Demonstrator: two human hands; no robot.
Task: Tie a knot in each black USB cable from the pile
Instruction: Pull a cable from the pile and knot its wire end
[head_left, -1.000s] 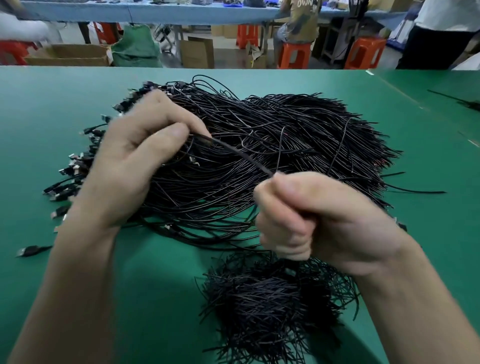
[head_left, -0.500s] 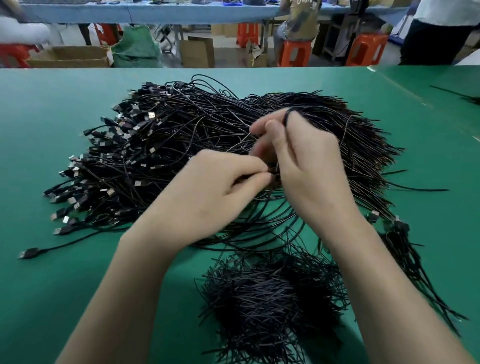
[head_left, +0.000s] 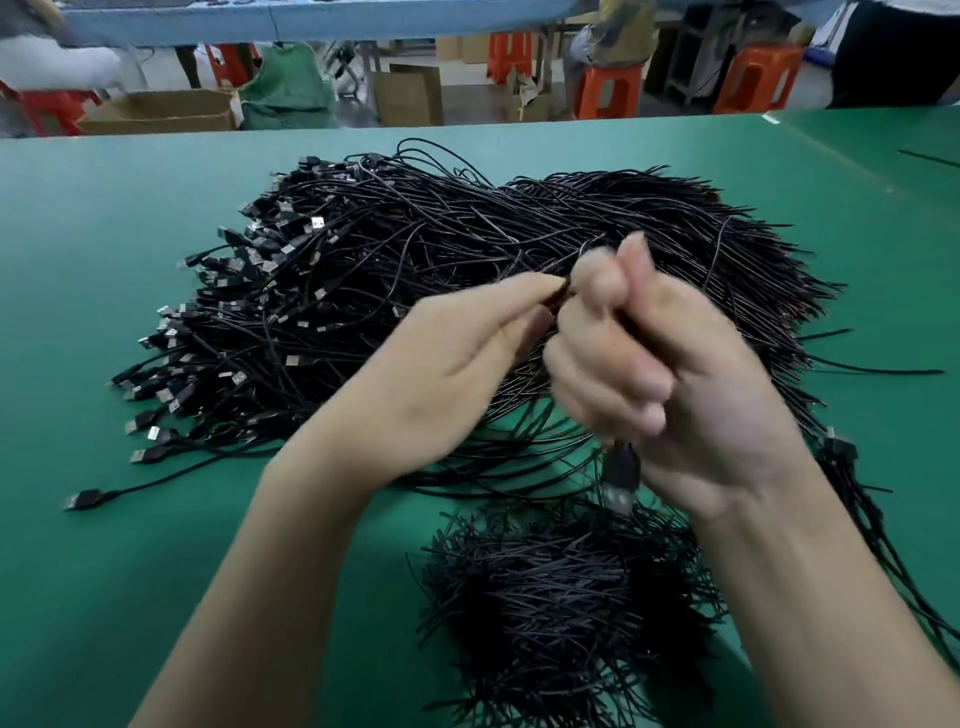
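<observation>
A big pile of black USB cables (head_left: 467, 270) covers the middle of the green table (head_left: 104, 597), its plugs fanned out to the left. Above its near edge my two hands meet. My left hand (head_left: 436, 379) pinches one black cable between thumb and forefinger. My right hand (head_left: 670, 364) is curled into a fist round the same cable, and the cable's USB plug (head_left: 621, 475) hangs below that fist. The stretch of cable inside the fist is hidden, and the right hand is blurred.
A smaller heap of short black wire pieces (head_left: 561, 608) lies near me under my right wrist. A few cables (head_left: 852, 483) trail off at the right. One loose plug (head_left: 83, 500) lies at the left. Stools, cardboard boxes and people are beyond the table's far edge.
Both hands came together over the pile after drawing one cable out. My right hand has dropped and closed into a fist, and the cable's plug now dangles beneath it.
</observation>
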